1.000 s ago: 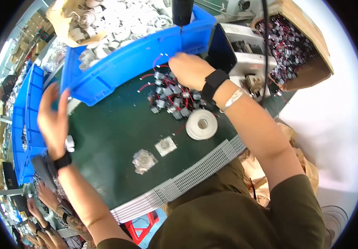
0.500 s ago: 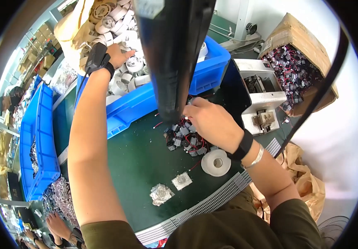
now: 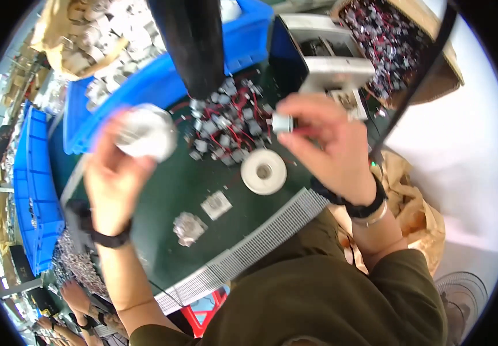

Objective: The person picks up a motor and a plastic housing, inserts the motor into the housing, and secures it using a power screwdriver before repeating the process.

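Note:
My left hand, blurred by motion, grips a white round plastic housing above the left part of the green table. Opposite it, my right hand pinches a small pale block-shaped component between thumb and fingers. A bit of red, perhaps its wire, shows under those fingers. Between and beyond the hands lies a heap of small grey components with red and black wires. Apart from both hands, a white roll of tape or labels lies flat nearer to me.
A blue bin of white housings stands at the back, below a dark post. Behind my right hand are a white machine and a carton of wired components. Crumpled foil and a small white square lie in front.
My left hand has come back from the bin with a white housing. My right hand has lifted from the heap with a small component. The whole view has shifted.

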`<state>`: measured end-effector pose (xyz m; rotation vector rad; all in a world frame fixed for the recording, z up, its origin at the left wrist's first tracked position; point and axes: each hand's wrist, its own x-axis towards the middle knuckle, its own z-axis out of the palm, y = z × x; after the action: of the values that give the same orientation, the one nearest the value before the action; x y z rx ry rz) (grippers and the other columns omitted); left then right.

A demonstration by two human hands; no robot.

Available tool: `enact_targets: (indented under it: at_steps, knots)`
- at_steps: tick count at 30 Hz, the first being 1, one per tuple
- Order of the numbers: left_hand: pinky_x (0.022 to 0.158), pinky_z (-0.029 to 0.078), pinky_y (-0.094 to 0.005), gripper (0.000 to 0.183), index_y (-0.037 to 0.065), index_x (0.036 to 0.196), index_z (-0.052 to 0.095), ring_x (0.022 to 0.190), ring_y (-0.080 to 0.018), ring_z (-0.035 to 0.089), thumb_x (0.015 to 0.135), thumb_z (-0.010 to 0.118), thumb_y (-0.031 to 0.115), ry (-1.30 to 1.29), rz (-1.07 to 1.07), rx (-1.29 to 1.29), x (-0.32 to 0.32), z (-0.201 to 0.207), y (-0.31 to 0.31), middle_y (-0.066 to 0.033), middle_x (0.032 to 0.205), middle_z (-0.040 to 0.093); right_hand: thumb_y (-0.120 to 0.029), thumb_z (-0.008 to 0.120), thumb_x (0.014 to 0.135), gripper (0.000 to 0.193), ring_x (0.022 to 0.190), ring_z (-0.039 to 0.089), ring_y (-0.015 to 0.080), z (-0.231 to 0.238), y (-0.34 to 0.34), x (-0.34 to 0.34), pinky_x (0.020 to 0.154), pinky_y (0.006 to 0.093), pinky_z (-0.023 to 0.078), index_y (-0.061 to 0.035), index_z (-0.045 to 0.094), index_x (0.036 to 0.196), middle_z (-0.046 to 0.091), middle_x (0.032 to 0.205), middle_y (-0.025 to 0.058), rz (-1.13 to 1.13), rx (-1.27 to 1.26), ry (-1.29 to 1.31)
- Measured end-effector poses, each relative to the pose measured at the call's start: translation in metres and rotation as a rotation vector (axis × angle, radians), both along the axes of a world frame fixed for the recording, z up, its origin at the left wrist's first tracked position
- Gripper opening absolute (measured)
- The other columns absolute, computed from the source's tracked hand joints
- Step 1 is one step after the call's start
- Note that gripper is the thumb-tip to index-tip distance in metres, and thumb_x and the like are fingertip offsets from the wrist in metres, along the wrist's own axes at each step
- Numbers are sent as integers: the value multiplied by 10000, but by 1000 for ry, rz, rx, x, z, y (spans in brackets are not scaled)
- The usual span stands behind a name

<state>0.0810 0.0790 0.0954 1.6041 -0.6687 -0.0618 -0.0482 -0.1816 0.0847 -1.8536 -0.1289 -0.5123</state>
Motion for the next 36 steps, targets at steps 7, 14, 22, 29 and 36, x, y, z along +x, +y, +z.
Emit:
enact_targets:
  at_steps: [7,14,22,29,36]
  knots:
    - [873,460,-392,541,-30,1099,573,979,-339,574,618,801,67,-498,-39,239,-75,-84,-79,-169,1067,578,63,627,818,309,954,590,125,-16,-10,-2,813,253,505,49,552,1117,580,1097,86,108,87,116]
    - [917,427,-420,662,-31,1158,516,1024,-362,540,583,820,97,-463,5,299,-84,-78,-78,-179,1106,555,-15,683,761,290,844,632,183,-25,-20,3,729,265,511,-35,614,1042,609,990,96,201,-443,8]
    - [885,423,-423,669,3,1183,477,1031,-363,518,599,790,103,-432,-112,359,-81,-81,-84,-174,1110,550,-67,718,731,269,656,568,161,-23,-3,-8,607,272,468,-31,598,968,582,810,62,191,-362,62]
    - [823,432,-427,614,-15,1118,486,959,-359,534,604,795,120,-407,-22,266,-85,-89,-90,-167,1049,559,-105,713,730,216,690,546,251,-33,7,-5,600,345,453,-38,553,859,549,804,84,172,-546,4]
    - [875,437,-424,773,-43,1205,439,993,-373,545,587,844,184,-448,86,261,-92,-88,-82,-209,1127,538,-120,670,781,201,811,543,263,-21,3,1,660,329,461,-32,591,943,540,881,103,274,-759,-82]
